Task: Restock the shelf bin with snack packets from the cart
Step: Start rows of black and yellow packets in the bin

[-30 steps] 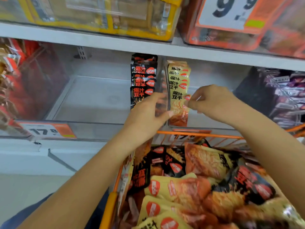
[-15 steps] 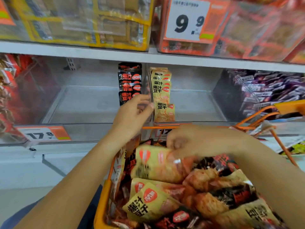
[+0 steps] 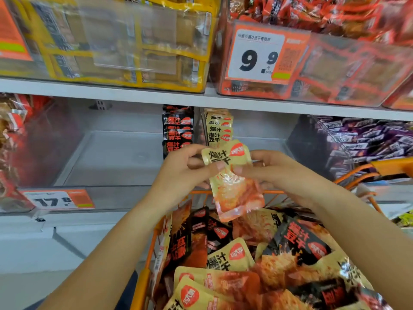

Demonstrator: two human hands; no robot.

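My right hand [image 3: 274, 173] has fetched a yellow packet [image 3: 232, 182] from the cart [image 3: 143, 278]; both hands' fingers [image 3: 218, 166] now pinch it, ready for the bin [image 3: 263, 139].

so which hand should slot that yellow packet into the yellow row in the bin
Probably right: right hand pinches the yellow foil snack packet on the side of the yellow packet row; left hand fronts the black row.

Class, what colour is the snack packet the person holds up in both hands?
Yellow at the top with black characters, orange-red below: the glossy plastic snack packet, clearest in the head view.
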